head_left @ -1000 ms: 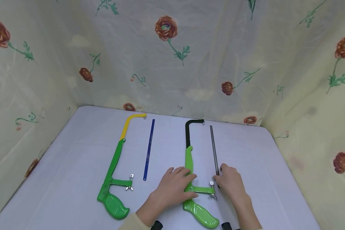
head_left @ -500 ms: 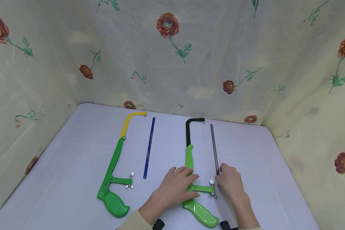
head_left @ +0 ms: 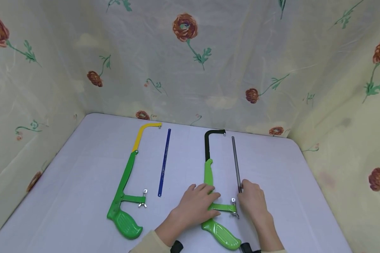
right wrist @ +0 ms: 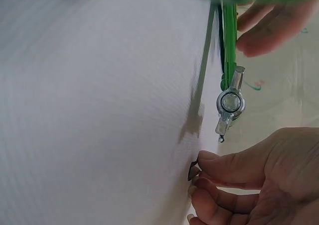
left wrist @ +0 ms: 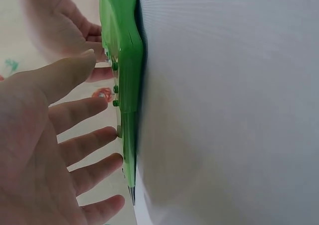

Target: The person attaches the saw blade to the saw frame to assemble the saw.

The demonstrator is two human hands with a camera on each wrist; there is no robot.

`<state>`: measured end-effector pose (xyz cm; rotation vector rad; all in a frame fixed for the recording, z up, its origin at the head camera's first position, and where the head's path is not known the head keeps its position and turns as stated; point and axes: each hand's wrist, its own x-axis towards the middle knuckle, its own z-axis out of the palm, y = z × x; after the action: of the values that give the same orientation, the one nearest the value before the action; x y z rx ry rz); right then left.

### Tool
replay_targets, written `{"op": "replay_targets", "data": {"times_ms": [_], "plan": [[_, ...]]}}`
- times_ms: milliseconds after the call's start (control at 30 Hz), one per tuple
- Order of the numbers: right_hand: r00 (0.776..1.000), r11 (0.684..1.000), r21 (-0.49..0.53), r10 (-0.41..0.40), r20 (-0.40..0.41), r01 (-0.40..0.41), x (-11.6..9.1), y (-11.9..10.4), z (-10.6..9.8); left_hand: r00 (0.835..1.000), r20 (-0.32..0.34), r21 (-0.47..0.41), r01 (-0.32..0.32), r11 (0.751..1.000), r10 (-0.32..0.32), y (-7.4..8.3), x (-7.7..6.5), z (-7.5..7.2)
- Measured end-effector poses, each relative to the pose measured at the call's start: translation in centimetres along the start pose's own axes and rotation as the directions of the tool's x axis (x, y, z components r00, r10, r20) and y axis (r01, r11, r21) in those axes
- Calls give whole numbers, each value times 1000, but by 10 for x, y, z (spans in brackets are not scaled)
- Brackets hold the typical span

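Note:
A light-green hacksaw frame [head_left: 208,175] with a black front bar lies on the white table, without a blade across it. My left hand [head_left: 196,203] rests across its middle, fingers spread and fairly straight, fingertips touching the frame [left wrist: 130,80]. To the right of it lies a grey hacksaw blade [head_left: 236,163]. My right hand [head_left: 253,198] pinches the near end of this blade [right wrist: 193,170] between thumb and fingers, at the table surface. The frame's wing nut [right wrist: 231,103] is close by my right thumb.
On the left lies a dark-green hacksaw frame [head_left: 125,179] with a yellow front bar. A blue hacksaw blade [head_left: 164,161] lies between the two frames. Flower-patterned curtains [head_left: 221,70] surround the table's [head_left: 92,158] back and sides.
My left hand has shifted slightly to the right over the light-green frame. My right hand stays at the grey blade's near end. The head view has tilted a little; the tools lie as before.

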<state>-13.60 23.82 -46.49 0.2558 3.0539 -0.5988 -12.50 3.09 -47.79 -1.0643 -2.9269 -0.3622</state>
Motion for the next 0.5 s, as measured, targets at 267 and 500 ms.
{"op": "replay_targets", "data": {"times_ms": [267, 500], "plan": [[1000, 1000, 21, 12, 8, -12, 0, 0, -1, 1000, -13, 31, -15, 999, 15, 2, 3, 2], [999, 999, 38, 32, 21, -33, 1, 0, -1, 1000, -5, 44, -11, 999, 11, 4, 6, 4]]}}
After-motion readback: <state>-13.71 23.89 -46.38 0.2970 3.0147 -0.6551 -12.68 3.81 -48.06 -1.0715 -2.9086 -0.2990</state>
